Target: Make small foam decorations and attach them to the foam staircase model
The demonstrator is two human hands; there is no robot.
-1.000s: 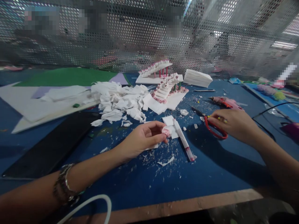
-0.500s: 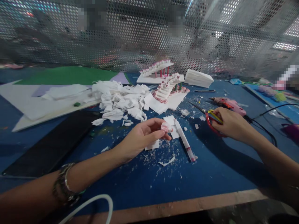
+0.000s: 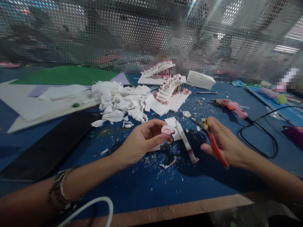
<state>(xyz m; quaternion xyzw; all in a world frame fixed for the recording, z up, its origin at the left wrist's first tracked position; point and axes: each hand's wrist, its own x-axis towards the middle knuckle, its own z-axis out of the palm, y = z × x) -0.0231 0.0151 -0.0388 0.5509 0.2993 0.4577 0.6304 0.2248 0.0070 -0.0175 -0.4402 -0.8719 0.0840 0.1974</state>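
My left hand (image 3: 142,140) pinches a small round white-and-pink foam piece (image 3: 167,129) between thumb and fingers, held just above the blue table (image 3: 142,186). My right hand (image 3: 224,145) grips red-handled scissors (image 3: 213,142), lifted off the table, their blades pointing left toward the foam piece. A narrow white strip with a pink end (image 3: 187,143) lies on the table between my hands, beside small white foam squares (image 3: 171,122).
A heap of white foam scraps (image 3: 118,102) lies left of centre. Small white staircase models with pink trim (image 3: 167,88) stand at the back, beside a white foam stack (image 3: 200,79). A pink glue gun (image 3: 230,106) with black cable sits right. Perforated metal screen behind.
My right hand picked the scissors up from the table at the right and brought them left and nearer, toward the left hand. The left hand kept holding the round piece, almost still.
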